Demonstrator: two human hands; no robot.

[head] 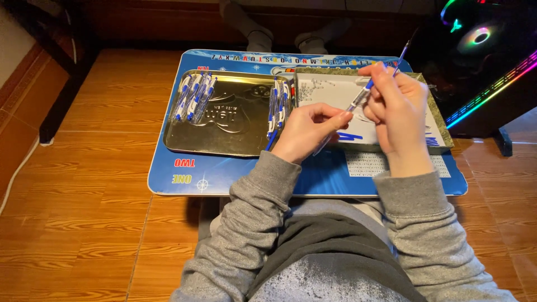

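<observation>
Over the wooden floor [84, 212] stands a low blue counter [224, 173]. On it lies a golden metal tray [235, 134] with two groups of blue pens [193, 96], beside a shallow box [330, 89] (small parts inside). Both hands, left [306, 131] and right [398, 109], are closed around one pen [363, 96] above the box.

I see a slim ballpoint pen [361, 99] with a clear barrel and blue grip, tilted with its thin refill pointing up and away, pinched between my left hand [305, 131] and right hand [397, 103], its lower end seemingly hidden.
</observation>
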